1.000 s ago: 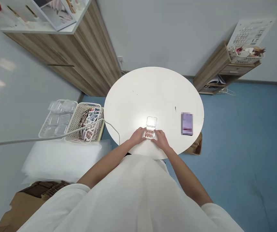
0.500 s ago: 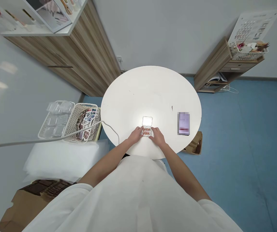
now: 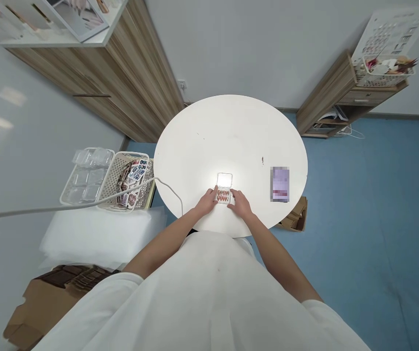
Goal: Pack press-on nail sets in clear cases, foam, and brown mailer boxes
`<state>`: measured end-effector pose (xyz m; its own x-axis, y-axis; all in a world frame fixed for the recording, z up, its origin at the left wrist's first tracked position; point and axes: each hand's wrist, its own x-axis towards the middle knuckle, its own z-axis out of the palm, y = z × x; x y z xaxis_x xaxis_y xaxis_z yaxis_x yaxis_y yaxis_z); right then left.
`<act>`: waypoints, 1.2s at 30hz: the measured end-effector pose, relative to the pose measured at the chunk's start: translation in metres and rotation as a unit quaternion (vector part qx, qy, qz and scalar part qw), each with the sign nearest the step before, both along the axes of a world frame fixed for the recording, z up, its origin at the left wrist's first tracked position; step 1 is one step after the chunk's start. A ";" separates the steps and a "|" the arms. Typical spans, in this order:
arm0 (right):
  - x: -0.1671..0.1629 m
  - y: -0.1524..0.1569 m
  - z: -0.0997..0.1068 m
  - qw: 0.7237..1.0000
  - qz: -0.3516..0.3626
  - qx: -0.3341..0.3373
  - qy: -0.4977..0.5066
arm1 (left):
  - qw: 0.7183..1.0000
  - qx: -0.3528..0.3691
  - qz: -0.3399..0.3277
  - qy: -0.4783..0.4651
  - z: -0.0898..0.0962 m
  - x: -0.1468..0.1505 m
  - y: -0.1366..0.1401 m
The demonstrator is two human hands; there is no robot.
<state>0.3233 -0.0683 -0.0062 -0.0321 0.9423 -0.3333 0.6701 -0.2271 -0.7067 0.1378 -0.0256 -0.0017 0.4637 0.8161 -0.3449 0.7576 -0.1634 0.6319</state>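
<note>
A small clear case (image 3: pixel 224 187) lies on the white table in front of me, its hinged lid raised on the far side and shining with glare. Reddish-orange press-on nails (image 3: pixel 223 195) sit in two rows in its base. My left hand (image 3: pixel 206 202) grips the left side of the case with thumb and fingers. At the opposite side, my right hand (image 3: pixel 242 204) holds the right edge, thumb near the lower corner and index finger higher up. The fingertips are small in view, so their exact contact is hard to see.
A blurred purple rectangular item (image 3: pixel 280 184) lies right on the oval table (image 3: pixel 231 122). A pale cable (image 3: pixel 66 207) crosses from the left over the table's edge. Left stand baskets with clear boxes (image 3: pixel 88 175) and printed cards (image 3: pixel 133 180). A cardboard box (image 3: pixel 296 217) sits below right.
The whole view has shifted slightly, with the table a little higher and further right. Both hands stay at the sides of the nail case, and its lid is still raised.
</note>
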 end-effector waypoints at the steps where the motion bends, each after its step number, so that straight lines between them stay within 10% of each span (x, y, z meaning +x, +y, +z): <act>1: 0.000 -0.001 0.000 1.000 -0.004 -0.003 0.008 | 1.000 -0.003 0.011 -0.008 0.000 0.000 -0.001; 13: -0.009 0.008 -0.003 0.970 -0.155 -0.106 0.157 | 0.958 -0.113 0.258 -0.062 -0.002 0.011 -0.004; 25: -0.027 -0.007 -0.001 0.952 -0.144 -0.042 0.267 | 0.949 -0.091 0.298 -0.048 0.004 -0.001 -0.007; 36: -0.032 -0.017 0.013 0.921 -0.163 -0.034 0.353 | 0.912 -0.152 0.299 -0.235 0.023 -0.023 -0.019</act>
<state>0.2915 -0.0855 0.0064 0.0163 0.9177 -0.3969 -0.0626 -0.3952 -0.9165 0.1149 -0.0442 0.0217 0.1223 0.8713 -0.4752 0.2884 0.4270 0.8571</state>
